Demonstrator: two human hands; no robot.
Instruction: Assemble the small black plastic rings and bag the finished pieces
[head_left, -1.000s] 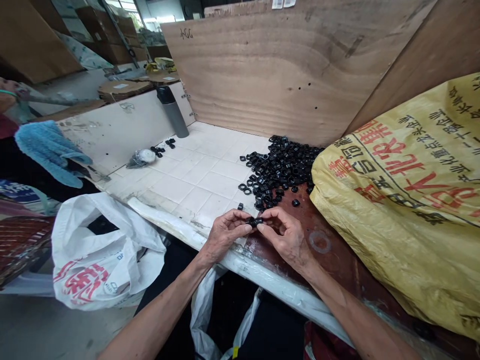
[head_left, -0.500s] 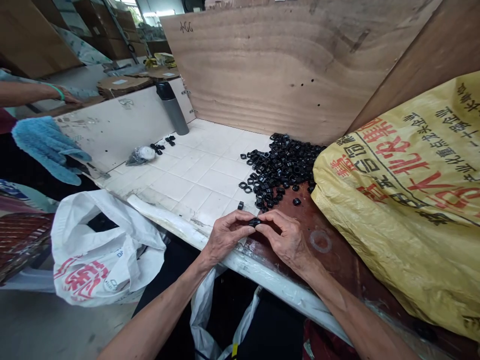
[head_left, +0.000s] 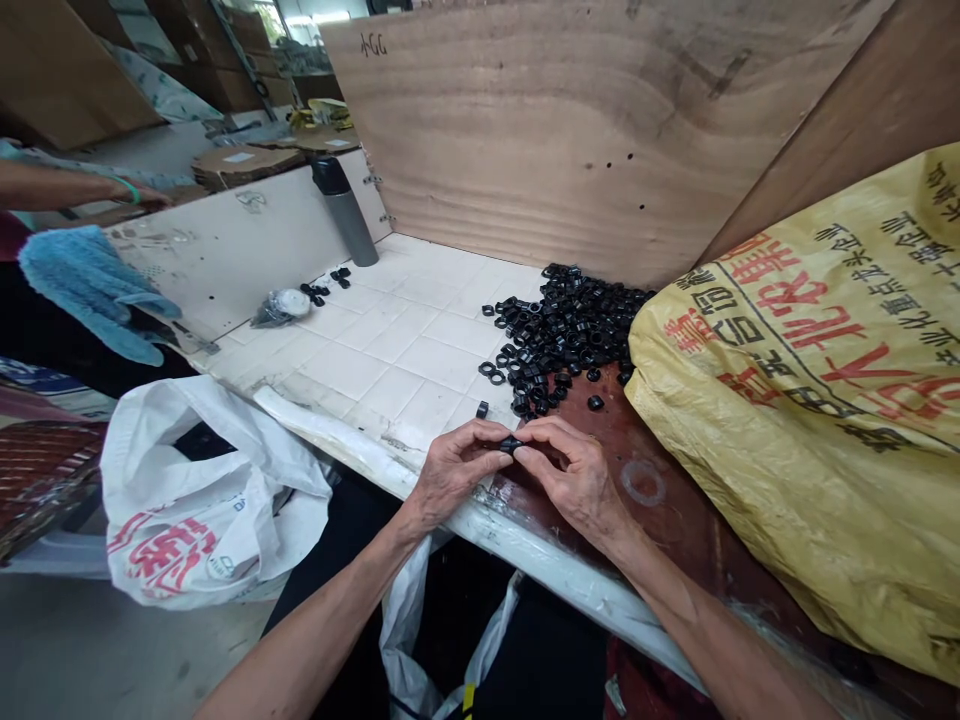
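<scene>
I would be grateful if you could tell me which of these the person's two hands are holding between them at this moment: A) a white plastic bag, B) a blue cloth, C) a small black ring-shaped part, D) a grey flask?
C: the small black ring-shaped part is pinched between the fingertips of the left hand and the right hand, just in front of the heap of black parts.
</scene>
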